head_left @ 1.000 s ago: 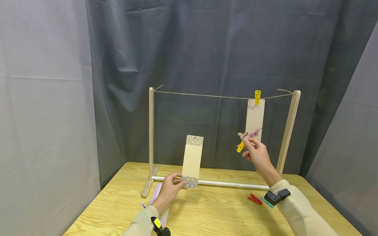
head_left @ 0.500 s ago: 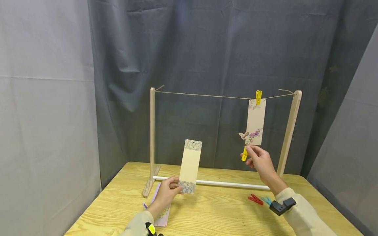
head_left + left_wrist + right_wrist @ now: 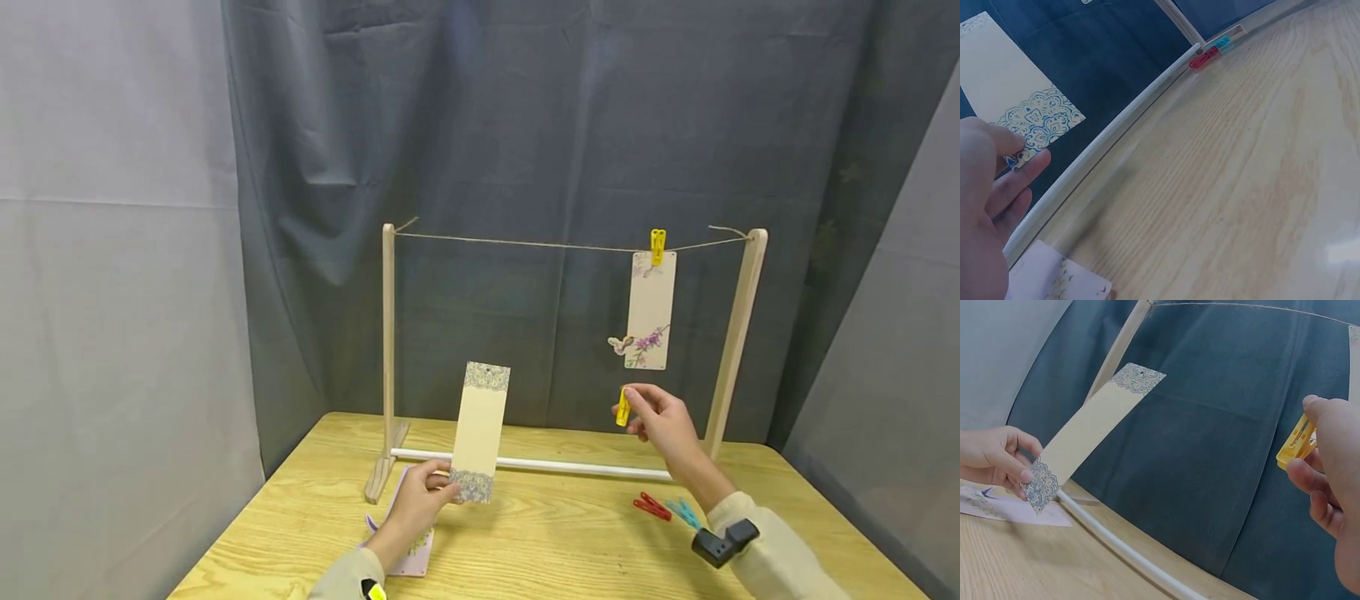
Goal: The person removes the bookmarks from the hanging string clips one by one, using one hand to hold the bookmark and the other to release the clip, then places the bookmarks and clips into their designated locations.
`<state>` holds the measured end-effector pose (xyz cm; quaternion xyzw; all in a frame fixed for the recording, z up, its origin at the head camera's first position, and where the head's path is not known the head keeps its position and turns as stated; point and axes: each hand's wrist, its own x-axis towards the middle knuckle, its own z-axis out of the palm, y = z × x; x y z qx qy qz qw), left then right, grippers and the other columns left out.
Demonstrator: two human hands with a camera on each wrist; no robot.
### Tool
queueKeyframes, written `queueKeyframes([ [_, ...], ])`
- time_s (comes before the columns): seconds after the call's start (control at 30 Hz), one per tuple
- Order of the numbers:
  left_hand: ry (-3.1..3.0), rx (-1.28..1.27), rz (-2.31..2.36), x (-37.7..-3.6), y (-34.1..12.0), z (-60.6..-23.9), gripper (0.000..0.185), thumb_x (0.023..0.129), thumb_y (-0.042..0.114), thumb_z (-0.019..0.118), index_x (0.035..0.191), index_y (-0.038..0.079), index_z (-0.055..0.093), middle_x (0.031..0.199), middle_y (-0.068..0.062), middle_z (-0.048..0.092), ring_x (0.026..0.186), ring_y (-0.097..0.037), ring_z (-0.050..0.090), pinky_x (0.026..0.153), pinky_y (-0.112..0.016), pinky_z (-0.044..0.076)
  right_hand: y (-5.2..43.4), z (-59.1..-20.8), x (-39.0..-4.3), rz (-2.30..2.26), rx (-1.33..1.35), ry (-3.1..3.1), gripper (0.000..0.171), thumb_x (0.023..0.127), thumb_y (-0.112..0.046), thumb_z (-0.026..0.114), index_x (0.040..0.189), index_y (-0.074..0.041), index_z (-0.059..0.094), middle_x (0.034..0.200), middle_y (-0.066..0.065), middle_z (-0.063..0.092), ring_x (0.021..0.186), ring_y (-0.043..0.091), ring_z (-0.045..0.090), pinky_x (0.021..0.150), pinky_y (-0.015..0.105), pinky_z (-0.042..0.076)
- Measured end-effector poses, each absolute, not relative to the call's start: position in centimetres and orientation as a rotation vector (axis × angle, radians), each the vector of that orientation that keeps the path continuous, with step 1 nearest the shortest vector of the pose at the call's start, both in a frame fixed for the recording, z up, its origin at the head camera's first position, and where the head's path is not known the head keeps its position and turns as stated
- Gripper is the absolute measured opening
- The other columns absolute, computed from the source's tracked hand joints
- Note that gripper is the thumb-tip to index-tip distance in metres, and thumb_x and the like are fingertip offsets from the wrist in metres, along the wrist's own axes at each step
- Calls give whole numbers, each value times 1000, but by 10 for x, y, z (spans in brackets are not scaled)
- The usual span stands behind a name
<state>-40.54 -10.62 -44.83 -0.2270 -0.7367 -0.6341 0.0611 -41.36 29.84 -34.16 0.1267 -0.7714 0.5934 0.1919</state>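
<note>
My left hand [image 3: 416, 504] pinches a cream bookmark [image 3: 480, 421] by its lower left corner. Blue-grey lace patterns band both its ends, with a small hole near the top; it stands nearly upright above the table. Between thumb and fingers, my right hand [image 3: 667, 425] holds a yellow clothespin [image 3: 1297, 442]. Above that hand, a second bookmark [image 3: 648, 308] with purple flowers and a bird hangs from the string [image 3: 517, 242], clipped by another yellow clothespin [image 3: 657, 247]. Under my left forearm lies a lilac bookmark [image 3: 414, 560], partly hidden.
A wooden frame has a left post [image 3: 388, 333], a right post [image 3: 738, 333] and a white bottom rod [image 3: 570, 467]. On the table [image 3: 540, 550] near my right wrist lie a red clothespin [image 3: 652, 506] and a light-blue one. Dark cloth [image 3: 480, 125] hangs behind.
My right hand has moved down from in front of the hanging bookmark with the yellow clothespin. My left hand has lowered the lace bookmark a little, slightly leftward.
</note>
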Motion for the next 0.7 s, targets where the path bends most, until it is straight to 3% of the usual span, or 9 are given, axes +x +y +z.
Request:
queueKeyframes([
  [0.07, -2235, -684, -1928, -404, -108, -450, 39, 98, 3, 70, 129, -16, 55, 97, -17, 73, 85, -38, 74, 56, -15, 48, 298, -344, -413, 1663, 353, -2170, 46, 106, -38, 60, 129, 2, 60, 104, 21, 74, 64, 17, 63, 56, 28, 50],
  [0.27, -2236, -680, -1929, -400, -117, -457, 37, 97, 2, 70, 126, -15, 55, 97, -16, 73, 84, -36, 73, 82, -26, 58, 299, -352, -409, 1651, 331, -2185, 48, 107, -39, 59, 131, 3, 59, 97, 9, 76, 65, 19, 63, 55, 27, 49],
  [0.53, -2204, -631, -1951, -394, -130, -460, 31, 95, 0, 72, 121, -13, 60, 95, -18, 72, 84, -41, 72, 80, -36, 61, 304, -365, -403, 1638, 275, -2200, 47, 107, -38, 59, 129, 4, 60, 96, 5, 75, 65, 18, 62, 55, 28, 50],
  [0.7, -2234, -608, -1957, -385, -140, -463, 36, 95, 2, 72, 124, -15, 57, 96, -16, 72, 84, -38, 72, 80, -35, 61, 307, -377, -401, 1620, 239, -2208, 50, 106, -38, 60, 133, 4, 59, 93, 3, 75, 65, 20, 64, 54, 29, 51],
])
